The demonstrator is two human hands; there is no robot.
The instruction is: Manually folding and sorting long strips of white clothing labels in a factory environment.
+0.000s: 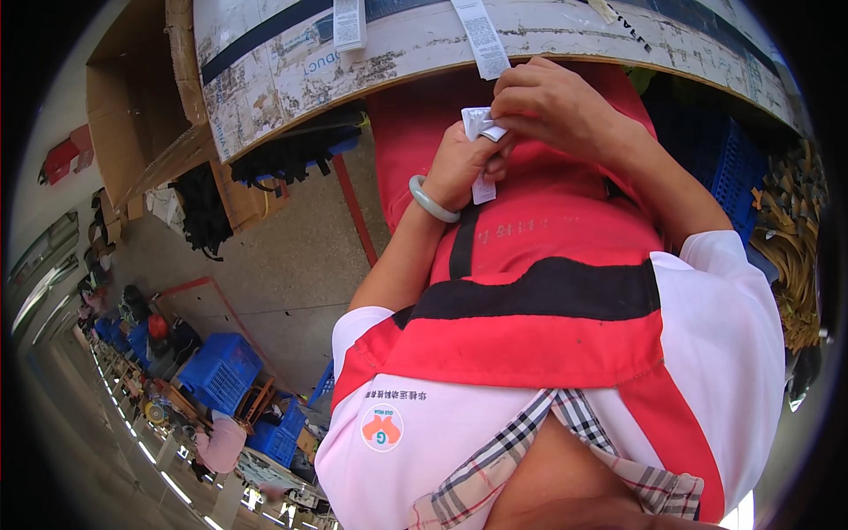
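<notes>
Both my hands are together above the red apron [539,238], just off the table edge. My left hand [461,163], with a pale green bangle on the wrist, is closed on a small bunch of white labels [477,122]. One label end hangs below its fingers. My right hand [552,102] comes from the other side, its thumb and fingers pinched at the top of the same labels. Its fingertips are partly hidden by the fold. A long printed label strip [481,37] lies over the table edge, close to my right knuckles. Another printed label stack [349,25] lies farther left.
The worn white table [274,84] curves across the top. An open cardboard box [146,97] stands at its left end. Black straps [296,152] sit beneath. Blue crates [221,371] and a person in pink [221,442] are lower left; tan strips [786,256] pile at right.
</notes>
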